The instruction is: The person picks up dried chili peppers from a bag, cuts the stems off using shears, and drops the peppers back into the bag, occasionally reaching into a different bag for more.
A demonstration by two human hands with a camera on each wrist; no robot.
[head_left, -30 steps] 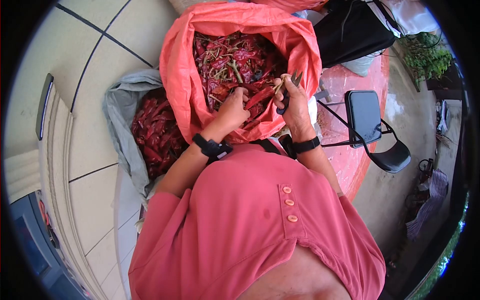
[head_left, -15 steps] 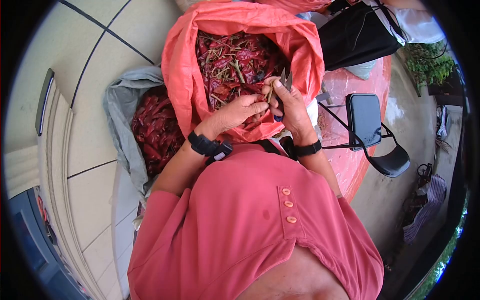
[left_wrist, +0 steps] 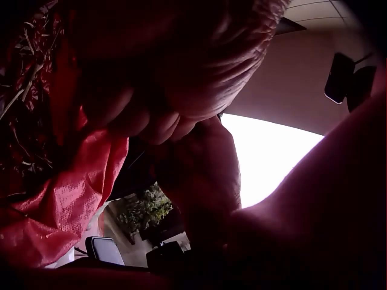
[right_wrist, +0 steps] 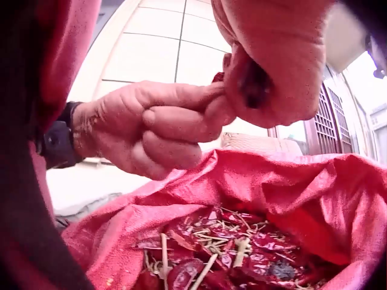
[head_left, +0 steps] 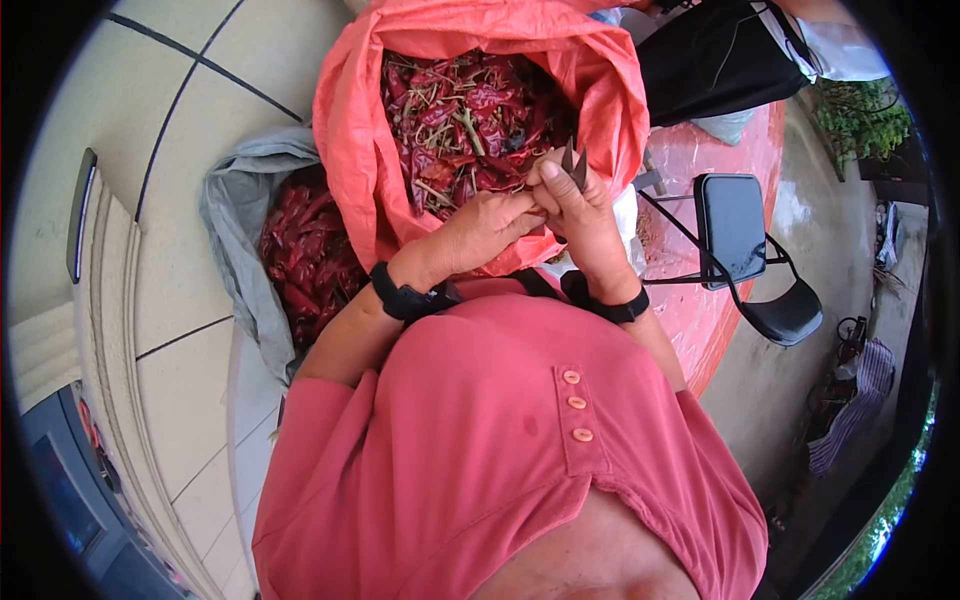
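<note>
Both hands meet above the near rim of an open red woven sack (head_left: 345,130) filled with dried red chili peppers (head_left: 490,100) and pale stems. My right hand (head_left: 582,215) grips scissors (head_left: 572,168), their dark blades pointing up past the thumb. My left hand (head_left: 480,232) has its fingers curled, thumb and forefinger pinching right against the right hand's fingers. In the right wrist view, a small red bit of chili pepper (right_wrist: 218,77) shows at the left fingertips (right_wrist: 211,90); the rest of it is hidden by the hands.
A grey sack (head_left: 235,205) of red chili peppers stands to the left of the red one. To the right are a black folding chair (head_left: 730,230) and a red sheet (head_left: 700,345) on the ground. Someone in black clothing (head_left: 710,60) is at the upper right.
My left hand has come up from the peppers in the sack to meet the right hand. The right hand keeps hold of the scissors; the stems seen in its fingers earlier are now hidden.
</note>
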